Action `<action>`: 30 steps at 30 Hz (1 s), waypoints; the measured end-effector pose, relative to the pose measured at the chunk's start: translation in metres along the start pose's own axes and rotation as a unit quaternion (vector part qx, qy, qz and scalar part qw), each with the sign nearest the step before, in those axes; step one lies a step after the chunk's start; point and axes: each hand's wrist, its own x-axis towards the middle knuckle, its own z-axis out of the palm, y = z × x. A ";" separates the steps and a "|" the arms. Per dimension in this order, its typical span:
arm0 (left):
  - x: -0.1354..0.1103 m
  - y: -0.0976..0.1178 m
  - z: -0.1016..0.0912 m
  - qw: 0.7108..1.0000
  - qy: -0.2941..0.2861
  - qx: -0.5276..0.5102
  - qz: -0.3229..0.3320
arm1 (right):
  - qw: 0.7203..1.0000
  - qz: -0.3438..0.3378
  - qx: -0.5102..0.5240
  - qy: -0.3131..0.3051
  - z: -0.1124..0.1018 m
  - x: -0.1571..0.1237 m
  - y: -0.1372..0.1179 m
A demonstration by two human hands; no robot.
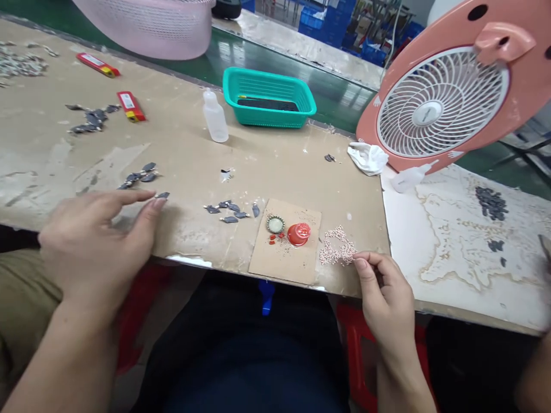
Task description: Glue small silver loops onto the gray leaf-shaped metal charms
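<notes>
My left hand (103, 241) is closed in a pinch at the left, with a small dark grey leaf-shaped piece (163, 195) at its thumb and fingertip. Similar dark pieces (141, 176) lie just beyond it, and another small group (230, 210) is spread to its right. At the right, my right hand (385, 287) has thumb and forefinger pressed together beside a patch of tiny pinkish beads (338, 246). Whatever is between those fingers is too small to make out. Between the hands, a cardboard piece (282, 264) bears a bottle cap (275, 224) and a glossy red lump (298, 234).
A white squeeze bottle (215, 117) stands near a green basket (270, 117). Two red-and-yellow boxes (131, 106) lie at the left. A pink fan (447, 103), a crumpled white tissue (368, 158) and a lying bottle (411, 176) are at the right. Another person's hand shows at the right edge.
</notes>
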 end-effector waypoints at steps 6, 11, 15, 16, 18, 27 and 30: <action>-0.014 0.063 -0.007 0.992 0.012 -0.124 0.021 | 0.989 0.033 0.139 -0.025 0.006 -0.006 -0.016; -0.043 0.142 -0.011 0.842 -0.282 -0.459 -0.024 | 0.956 0.037 0.279 -0.082 0.014 -0.018 -0.041; -0.045 0.160 -0.010 0.675 -0.439 -0.565 -0.181 | 0.983 -0.071 0.156 -0.066 0.012 -0.027 -0.054; -0.044 0.160 -0.010 0.647 -0.452 -0.577 -0.210 | 0.985 -0.113 0.118 -0.061 0.011 -0.027 -0.055; -0.043 0.158 -0.009 0.614 -0.463 -0.590 -0.244 | 0.978 -0.193 0.065 -0.055 0.010 -0.028 -0.057; -0.052 0.157 -0.009 0.547 -0.461 -0.637 -0.289 | 0.965 -0.246 0.066 -0.061 0.016 -0.023 -0.056; -0.052 0.157 -0.010 0.558 -0.451 -0.636 -0.285 | 0.969 -0.222 0.082 -0.073 0.017 -0.024 -0.056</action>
